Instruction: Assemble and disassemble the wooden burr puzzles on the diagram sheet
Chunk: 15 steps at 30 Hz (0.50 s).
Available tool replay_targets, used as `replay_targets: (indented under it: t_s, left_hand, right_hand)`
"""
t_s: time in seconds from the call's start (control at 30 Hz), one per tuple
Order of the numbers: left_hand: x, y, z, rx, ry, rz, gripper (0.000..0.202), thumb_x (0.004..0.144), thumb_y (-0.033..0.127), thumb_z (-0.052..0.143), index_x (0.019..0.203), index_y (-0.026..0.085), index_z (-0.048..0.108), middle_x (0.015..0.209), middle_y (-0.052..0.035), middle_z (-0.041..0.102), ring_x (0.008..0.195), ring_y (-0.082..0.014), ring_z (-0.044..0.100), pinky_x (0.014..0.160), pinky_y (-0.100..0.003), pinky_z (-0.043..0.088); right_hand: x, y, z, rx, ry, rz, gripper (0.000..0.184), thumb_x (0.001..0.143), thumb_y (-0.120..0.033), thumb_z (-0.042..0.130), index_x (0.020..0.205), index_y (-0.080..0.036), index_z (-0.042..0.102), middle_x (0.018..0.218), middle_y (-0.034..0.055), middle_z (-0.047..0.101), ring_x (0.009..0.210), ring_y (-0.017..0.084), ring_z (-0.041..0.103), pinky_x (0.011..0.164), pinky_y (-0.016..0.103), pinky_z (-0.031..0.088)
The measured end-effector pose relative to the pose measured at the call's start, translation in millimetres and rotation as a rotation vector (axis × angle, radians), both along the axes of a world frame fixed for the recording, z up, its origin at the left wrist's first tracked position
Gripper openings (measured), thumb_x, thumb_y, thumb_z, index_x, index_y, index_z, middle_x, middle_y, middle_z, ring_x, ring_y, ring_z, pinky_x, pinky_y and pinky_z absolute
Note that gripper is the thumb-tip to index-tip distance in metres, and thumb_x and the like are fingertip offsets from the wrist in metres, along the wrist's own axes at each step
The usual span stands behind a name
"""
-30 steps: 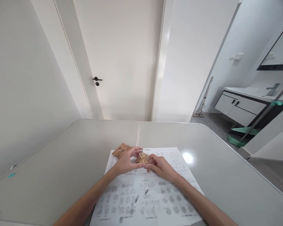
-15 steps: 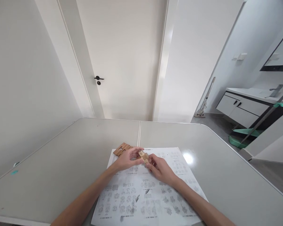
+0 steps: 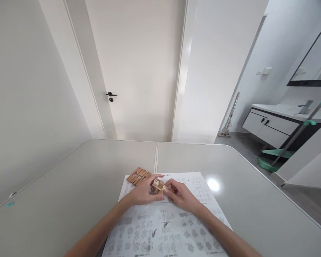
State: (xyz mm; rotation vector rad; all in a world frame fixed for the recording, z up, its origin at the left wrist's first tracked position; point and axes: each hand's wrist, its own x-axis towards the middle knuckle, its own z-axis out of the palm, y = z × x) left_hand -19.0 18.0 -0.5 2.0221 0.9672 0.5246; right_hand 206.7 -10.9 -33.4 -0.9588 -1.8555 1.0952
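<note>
Between my two hands is a small light-wood puzzle of interlocking blocks [image 3: 158, 184], held just above a printed sheet. My left hand [image 3: 143, 191] is curled around its left side, with thumb and fingers against the wood. On the right side, my right hand [image 3: 182, 194] pinches the puzzle between thumb and fingertips. My fingers hide part of its shape. The white sheet [image 3: 160, 228] bears rows of grey diagrams and lies under both hands. Just beyond my left hand, several flat brown wooden pieces with cut-outs [image 3: 138, 175] lie side by side at the sheet's upper left corner.
The pale grey table [image 3: 69, 192] has a seam down its middle and a rounded far right corner. Behind it stands a white door [image 3: 141, 71] with a black handle. To the right are a mop [image 3: 230, 117], a sink cabinet [image 3: 270, 125] and a green dustpan [image 3: 269, 164].
The wooden puzzle has been turned between my hands, and its long side now slopes down to the right. The whole view has shifted slightly.
</note>
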Motion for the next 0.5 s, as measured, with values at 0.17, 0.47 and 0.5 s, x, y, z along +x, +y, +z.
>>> replay_targets:
  t_s: [0.17,0.47,0.5]
  left_hand:
    - [5.1,-4.6,-3.9,0.134,0.114,0.083,0.095,0.069,0.049,0.084,0.149,0.031,0.035,0.116,-0.0054,0.068,0.107,-0.0297,0.064,0.089,-0.04,0.052]
    - [-1.4,7.8,-16.6,0.59,0.224,0.193,0.067,0.081,0.03,0.071,0.142,0.024,0.044,0.136,-0.0118,0.058,0.132,-0.0334,0.048,0.11,-0.051,0.039]
    - [-0.9,7.3,-15.0,0.633,0.219,0.182,0.062,0.081,0.032,0.072,0.138,0.024,0.048,0.139,-0.0118,0.055,0.134,-0.0337,0.045,0.111,-0.051,0.038]
  right_hand:
    - [-4.0,0.8,-0.4,0.009,0.061,-0.079,0.03,0.099,-0.051,0.052,0.096,-0.022,0.058,0.07,-0.0014,0.06,0.06,0.015,0.056,0.059,0.027,0.041]
    - [-1.1,10.1,-6.2,-0.142,0.302,-0.214,0.04,0.093,-0.063,0.055,0.097,-0.022,0.055,0.063,-0.0044,0.054,0.052,0.014,0.049,0.055,0.027,0.04]
    - [-1.2,10.7,-6.5,-0.155,0.32,-0.211,0.042,0.092,-0.064,0.056,0.097,-0.022,0.055,0.065,-0.0042,0.054,0.052,0.014,0.048,0.055,0.027,0.04]
